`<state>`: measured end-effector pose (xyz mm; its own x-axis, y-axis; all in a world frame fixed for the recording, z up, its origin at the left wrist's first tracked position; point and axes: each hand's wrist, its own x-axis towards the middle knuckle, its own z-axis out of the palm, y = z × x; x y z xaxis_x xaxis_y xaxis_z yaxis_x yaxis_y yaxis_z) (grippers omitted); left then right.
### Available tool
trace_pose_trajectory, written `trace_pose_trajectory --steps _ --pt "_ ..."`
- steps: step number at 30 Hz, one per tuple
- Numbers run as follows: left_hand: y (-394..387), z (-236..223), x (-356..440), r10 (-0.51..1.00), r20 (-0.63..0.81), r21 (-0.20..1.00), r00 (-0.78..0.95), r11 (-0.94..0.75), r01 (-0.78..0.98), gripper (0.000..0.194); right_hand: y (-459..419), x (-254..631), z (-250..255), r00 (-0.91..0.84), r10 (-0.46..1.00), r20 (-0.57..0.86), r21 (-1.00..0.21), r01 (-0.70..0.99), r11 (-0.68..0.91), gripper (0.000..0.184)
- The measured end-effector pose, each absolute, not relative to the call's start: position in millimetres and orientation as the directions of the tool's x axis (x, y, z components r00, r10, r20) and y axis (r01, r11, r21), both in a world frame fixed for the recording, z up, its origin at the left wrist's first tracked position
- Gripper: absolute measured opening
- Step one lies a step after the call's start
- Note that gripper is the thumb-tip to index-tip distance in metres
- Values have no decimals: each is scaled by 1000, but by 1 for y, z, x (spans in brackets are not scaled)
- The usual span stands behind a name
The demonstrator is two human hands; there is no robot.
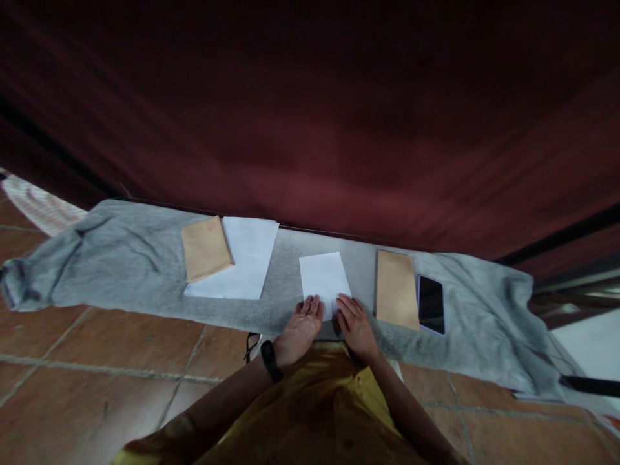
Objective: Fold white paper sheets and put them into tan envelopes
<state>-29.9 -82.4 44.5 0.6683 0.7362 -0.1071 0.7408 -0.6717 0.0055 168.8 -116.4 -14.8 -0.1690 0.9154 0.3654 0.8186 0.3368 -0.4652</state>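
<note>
A white sheet of paper [323,274], about half the size of the sheets at the left, lies in front of me on the grey cloth. My left hand [303,326] rests on its near left corner, fingers laid out flat and palm down. On the near right edge lies my right hand [356,323], its fingers stretched over the paper. Neither hand grips anything. To the right is a brown envelope [397,289], apart from my right hand. Larger white sheets [247,258] lie to the left, with a stack of brown envelopes [206,248] partly covering them.
A phone [431,303] with a dark screen lies just right of the single envelope. The grey cloth [130,258] covers a long narrow surface and is bunched at both ends. Behind it hangs a dark red curtain [310,148]. Tiled floor [130,349] shows below.
</note>
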Motion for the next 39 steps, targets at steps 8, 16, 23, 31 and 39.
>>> trace_pose_trajectory --steps 8,16,23,31,39 --pt "-82 42 -27 781 -63 28 622 -621 783 56 -116 169 -14 -101 920 380 -560 766 315 40" --pt "-63 47 -61 801 43 383 597 -565 731 34 -123 180 -12 99 951 292 -795 577 184 49" --pt "-68 55 -94 839 72 701 540 -428 571 30 -119 190 -11 64 935 349 -770 588 247 58" --pt "-55 41 -90 936 16 850 351 -198 489 32 -109 176 -12 82 943 324 -623 768 147 21" --pt "-42 24 -67 988 4 848 157 -86 523 41 -109 174 -12 166 916 365 -597 797 94 28"
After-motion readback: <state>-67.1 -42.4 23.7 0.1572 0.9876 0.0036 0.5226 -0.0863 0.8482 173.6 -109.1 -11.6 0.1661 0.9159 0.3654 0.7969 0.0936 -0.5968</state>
